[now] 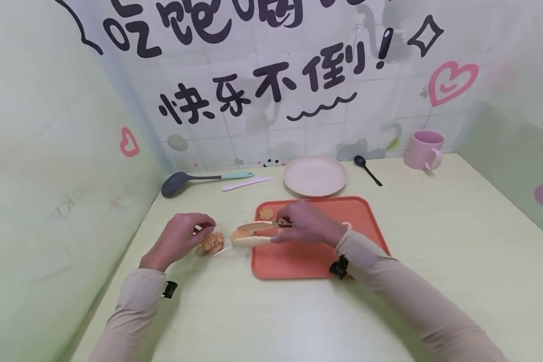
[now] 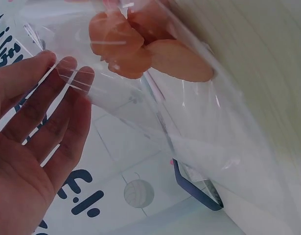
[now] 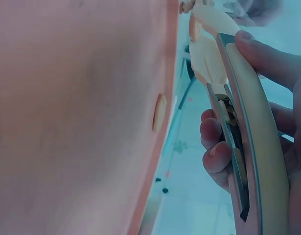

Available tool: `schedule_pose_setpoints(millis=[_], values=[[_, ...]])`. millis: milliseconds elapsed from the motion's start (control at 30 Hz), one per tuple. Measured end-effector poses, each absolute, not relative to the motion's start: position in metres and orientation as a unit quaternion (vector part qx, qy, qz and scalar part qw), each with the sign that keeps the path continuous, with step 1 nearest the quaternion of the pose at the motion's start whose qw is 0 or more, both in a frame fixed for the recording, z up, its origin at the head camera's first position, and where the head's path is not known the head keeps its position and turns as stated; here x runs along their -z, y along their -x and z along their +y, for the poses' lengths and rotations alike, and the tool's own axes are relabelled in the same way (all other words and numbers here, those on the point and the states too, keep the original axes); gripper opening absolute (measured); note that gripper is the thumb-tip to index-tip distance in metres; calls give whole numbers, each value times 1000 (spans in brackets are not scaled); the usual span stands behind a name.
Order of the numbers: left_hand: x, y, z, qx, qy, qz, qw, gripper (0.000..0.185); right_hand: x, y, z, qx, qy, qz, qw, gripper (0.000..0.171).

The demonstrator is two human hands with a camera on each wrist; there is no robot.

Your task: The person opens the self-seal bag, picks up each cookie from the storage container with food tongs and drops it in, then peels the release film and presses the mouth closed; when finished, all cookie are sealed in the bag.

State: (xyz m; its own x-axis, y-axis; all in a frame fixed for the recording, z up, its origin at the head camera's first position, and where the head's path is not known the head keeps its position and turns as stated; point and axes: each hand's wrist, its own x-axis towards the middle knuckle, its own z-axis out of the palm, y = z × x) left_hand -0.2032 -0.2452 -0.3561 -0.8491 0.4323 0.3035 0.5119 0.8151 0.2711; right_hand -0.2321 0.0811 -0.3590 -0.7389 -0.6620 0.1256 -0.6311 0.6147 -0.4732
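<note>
My left hand (image 1: pixel 177 240) pinches the edge of a clear plastic bag (image 2: pixel 189 117) between thumb and fingertips, left of the tray. Inside the bag lie several orange-brown cookies (image 2: pixel 118 44). My right hand (image 1: pixel 311 224) grips a pair of tongs (image 3: pixel 258 127) with cream handles and broad cream heads. The tongs point left over the tray's left edge, toward the bag's mouth, and a round tan cookie (image 1: pixel 240 235) shows between their tips. On the orange-red tray (image 1: pixel 289 264), a speckled cookie (image 1: pixel 266 214) lies in the far left corner.
Behind the tray stands a pink plate (image 1: pixel 314 176). A dark ladle (image 1: pixel 174 185) and a pale pink knife (image 1: pixel 247 184) lie at the back left. A small black spoon (image 1: pixel 366 170) and a pink mug (image 1: pixel 420 151) are at the back right, near the wall.
</note>
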Motion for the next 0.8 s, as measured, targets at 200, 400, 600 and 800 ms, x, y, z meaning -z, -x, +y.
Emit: schedule_pose_setpoints(millis=[200,400,600,800], values=[[356,204,-243,182,261,-941,118,7,364,237,65,283,367,885,35,32],[355,204,-242,191,257,-940,121,7,371,240,52,300,374,877,21,35],[357,205,-243,200,258,-936,128,8,373,241,41,325,356,876,31,30],[359,205,-244,199,250,-938,131,9,373,241,34,324,335,884,38,32]])
